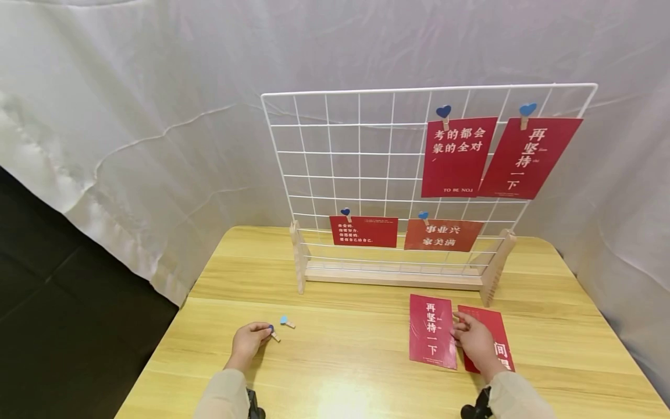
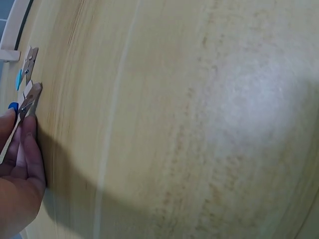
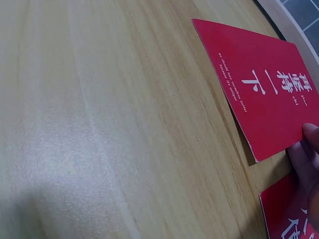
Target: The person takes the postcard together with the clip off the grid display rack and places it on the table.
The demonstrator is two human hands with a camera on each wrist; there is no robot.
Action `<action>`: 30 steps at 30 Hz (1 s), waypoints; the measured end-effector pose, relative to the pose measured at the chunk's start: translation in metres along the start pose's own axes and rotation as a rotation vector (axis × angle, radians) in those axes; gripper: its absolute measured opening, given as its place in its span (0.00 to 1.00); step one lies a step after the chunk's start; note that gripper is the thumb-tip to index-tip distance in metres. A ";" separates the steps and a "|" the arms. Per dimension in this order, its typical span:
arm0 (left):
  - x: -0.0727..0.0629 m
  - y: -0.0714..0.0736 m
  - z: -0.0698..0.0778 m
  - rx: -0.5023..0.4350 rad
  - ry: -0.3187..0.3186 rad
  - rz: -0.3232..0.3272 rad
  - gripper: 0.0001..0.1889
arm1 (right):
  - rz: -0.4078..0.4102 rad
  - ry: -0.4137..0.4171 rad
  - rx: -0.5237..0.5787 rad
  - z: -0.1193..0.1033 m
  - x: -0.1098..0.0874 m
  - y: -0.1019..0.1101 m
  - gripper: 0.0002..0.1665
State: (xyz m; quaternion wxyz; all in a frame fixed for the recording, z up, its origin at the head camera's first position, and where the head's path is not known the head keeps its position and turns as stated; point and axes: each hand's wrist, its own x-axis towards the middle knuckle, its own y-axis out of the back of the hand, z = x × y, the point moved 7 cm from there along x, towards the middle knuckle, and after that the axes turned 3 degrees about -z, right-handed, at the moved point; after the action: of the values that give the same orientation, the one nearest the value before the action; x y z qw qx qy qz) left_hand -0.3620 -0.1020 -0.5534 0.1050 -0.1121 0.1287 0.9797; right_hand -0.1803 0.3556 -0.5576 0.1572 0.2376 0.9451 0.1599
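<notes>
My left hand pinches a small wooden clothespin with a dark blue heart on it, low at the tabletop. Just beyond it lies a second clothespin, whose heart is light blue. Over on the right, my right hand holds a red card with white characters by its right edge, thumb on top and fingers underneath. In the right wrist view that card is slightly lifted and casts a shadow. Another red card lies partly hidden under the same hand.
A white wire grid rack on a wooden base stands at the back of the table. Two red cards hang from clothespins at its upper right, including one card. Two smaller cards hang lower, one a red card.
</notes>
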 end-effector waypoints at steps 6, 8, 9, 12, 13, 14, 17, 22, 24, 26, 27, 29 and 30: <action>0.002 -0.002 0.003 0.133 -0.036 -0.007 0.09 | 0.036 0.010 -0.118 -0.003 -0.004 0.001 0.24; 0.002 -0.002 0.004 0.162 -0.040 -0.012 0.09 | 0.053 0.018 -0.174 -0.006 -0.005 0.003 0.23; 0.001 -0.002 0.006 0.177 -0.039 -0.014 0.09 | 0.063 0.021 -0.203 -0.007 -0.006 0.003 0.23; -0.001 -0.001 0.009 0.198 -0.031 -0.015 0.09 | 0.090 0.031 -0.274 -0.010 -0.007 0.005 0.23; -0.001 -0.001 0.010 0.201 -0.028 -0.014 0.10 | 0.094 0.033 -0.282 -0.010 -0.007 0.006 0.23; -0.002 -0.001 0.011 0.210 -0.028 -0.015 0.10 | 0.100 0.035 -0.291 -0.011 -0.007 0.006 0.23; -0.003 0.000 0.014 0.225 -0.021 -0.016 0.10 | 0.105 0.035 -0.291 -0.011 -0.006 0.007 0.23; -0.002 0.004 0.019 0.313 -0.036 0.001 0.12 | 0.091 0.022 -0.276 -0.013 -0.006 0.008 0.23; -0.002 0.006 0.022 0.341 -0.048 0.007 0.13 | 0.069 0.006 -0.249 -0.012 -0.006 0.008 0.24; -0.002 0.008 0.026 0.348 -0.059 0.006 0.14 | 0.040 -0.008 -0.216 -0.011 -0.006 0.007 0.25; -0.002 0.008 0.028 0.338 -0.059 0.005 0.14 | 0.028 -0.009 -0.203 -0.011 -0.007 0.007 0.26; -0.002 0.007 0.034 0.325 -0.069 0.000 0.15 | 0.006 -0.004 -0.183 -0.012 -0.008 0.008 0.25; -0.003 0.006 0.038 0.320 -0.078 -0.003 0.15 | 0.002 0.004 -0.180 -0.013 -0.009 0.009 0.25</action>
State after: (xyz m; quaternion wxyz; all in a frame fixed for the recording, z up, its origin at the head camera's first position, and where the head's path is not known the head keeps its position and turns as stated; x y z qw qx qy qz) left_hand -0.3682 -0.0982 -0.5155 0.1278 -0.0563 0.2785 0.9502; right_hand -0.1744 0.3554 -0.5407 0.1758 0.2231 0.9270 0.2450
